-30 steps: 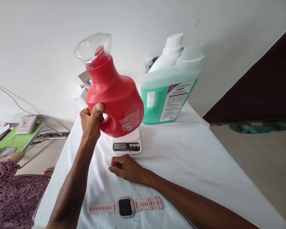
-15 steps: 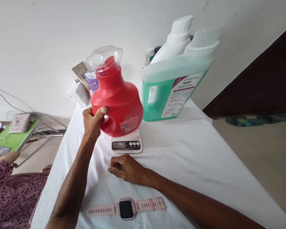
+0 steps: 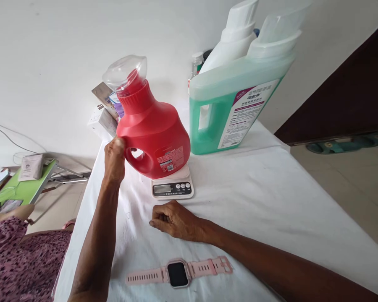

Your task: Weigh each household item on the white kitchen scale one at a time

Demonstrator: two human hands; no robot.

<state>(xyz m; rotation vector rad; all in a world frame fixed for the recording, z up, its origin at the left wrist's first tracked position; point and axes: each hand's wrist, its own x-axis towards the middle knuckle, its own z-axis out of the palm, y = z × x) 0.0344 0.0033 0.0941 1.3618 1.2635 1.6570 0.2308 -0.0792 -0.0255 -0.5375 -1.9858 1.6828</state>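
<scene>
The jug (image 3: 154, 134) is seen on or just above the scale (image 3: 173, 189), toward the left edge of the desk (image 3: 239, 188), its handle touched by the left hand (image 3: 114, 159), finger closure unclear; the right hand (image 3: 176, 221) is kept nearby, fingers curled.

The left forearm (image 3: 97, 235) rises steeply from the bottom of the view to the left hand (image 3: 115, 158), its thumb uppermost and most of its fingers hidden. The right forearm (image 3: 271, 262) slants in low from the lower right, the right hand (image 3: 174, 219) loosely curled with its thumb pointing left
</scene>
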